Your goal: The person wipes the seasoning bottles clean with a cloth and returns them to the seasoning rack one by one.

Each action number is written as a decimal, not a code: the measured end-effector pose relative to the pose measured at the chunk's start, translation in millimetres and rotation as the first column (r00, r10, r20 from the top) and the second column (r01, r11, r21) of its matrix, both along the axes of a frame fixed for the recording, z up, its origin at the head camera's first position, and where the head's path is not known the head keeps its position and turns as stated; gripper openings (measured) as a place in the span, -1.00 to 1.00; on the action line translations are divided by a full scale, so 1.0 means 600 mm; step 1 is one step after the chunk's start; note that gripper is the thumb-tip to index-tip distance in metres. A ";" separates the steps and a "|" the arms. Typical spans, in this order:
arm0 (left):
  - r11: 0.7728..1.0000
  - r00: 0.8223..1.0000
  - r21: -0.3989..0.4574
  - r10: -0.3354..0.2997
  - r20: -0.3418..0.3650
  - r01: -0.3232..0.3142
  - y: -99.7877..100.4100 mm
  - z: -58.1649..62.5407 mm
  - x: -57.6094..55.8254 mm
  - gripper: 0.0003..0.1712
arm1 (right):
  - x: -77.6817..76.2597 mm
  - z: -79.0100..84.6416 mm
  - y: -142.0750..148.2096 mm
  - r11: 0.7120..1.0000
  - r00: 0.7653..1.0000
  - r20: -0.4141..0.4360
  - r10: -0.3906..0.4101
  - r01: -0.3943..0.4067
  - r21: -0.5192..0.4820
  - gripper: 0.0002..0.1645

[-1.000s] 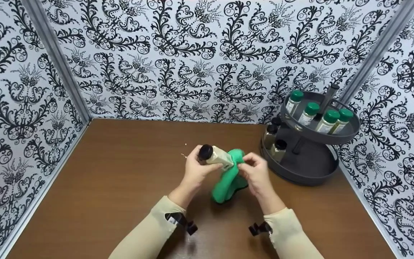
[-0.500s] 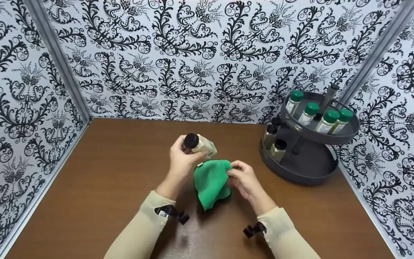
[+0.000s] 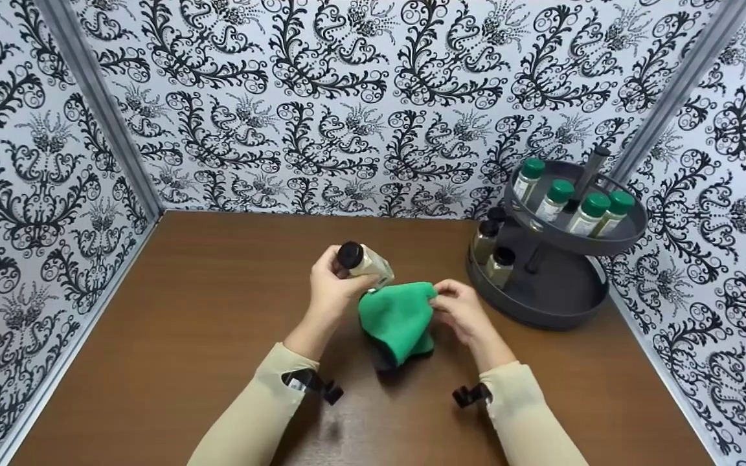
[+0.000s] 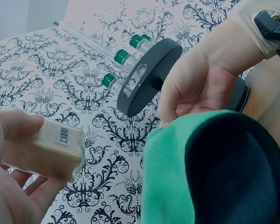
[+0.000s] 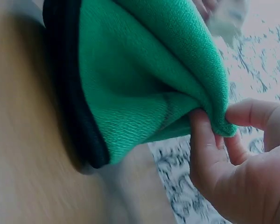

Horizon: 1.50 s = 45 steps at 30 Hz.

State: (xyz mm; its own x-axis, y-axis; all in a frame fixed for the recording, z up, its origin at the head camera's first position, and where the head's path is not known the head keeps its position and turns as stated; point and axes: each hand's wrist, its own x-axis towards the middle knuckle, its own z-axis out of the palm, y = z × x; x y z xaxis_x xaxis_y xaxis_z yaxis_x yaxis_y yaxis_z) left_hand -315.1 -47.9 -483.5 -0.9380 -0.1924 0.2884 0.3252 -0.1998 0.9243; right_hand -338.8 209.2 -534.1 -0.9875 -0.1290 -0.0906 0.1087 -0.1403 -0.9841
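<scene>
A clear spice jar (image 3: 373,267) with a black cap is gripped by my left hand (image 3: 334,285), tilted with its base toward the right. Pale brown contents and a barcode label show on the jar (image 4: 46,149) in the left wrist view. My right hand (image 3: 467,316) pinches the upper corner of a green cloth (image 3: 399,317) with dark edging. Thumb and fingertips close on a fold of the cloth (image 5: 135,93) in the right wrist view. The cloth hangs in folds over the table, just below the jar; whether they touch, I cannot tell.
To the right stands a dark grey two-tier round rack (image 3: 541,317). Several green-capped jars (image 3: 555,200) sit on its upper tier, and black-capped jars (image 3: 500,266) on its lower tier. Patterned walls enclose the brown table (image 3: 217,310).
The jar came away from the cloth and moved left with my left hand. The cloth swung left in my right hand, opened out, then shifted slightly back right.
</scene>
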 end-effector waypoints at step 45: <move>0.984 0.996 -0.167 -0.058 0.064 0.068 0.024 -0.039 -0.010 -0.44 | -0.020 0.011 0.167 0.581 0.788 0.236 0.568 -0.587 0.564 -0.45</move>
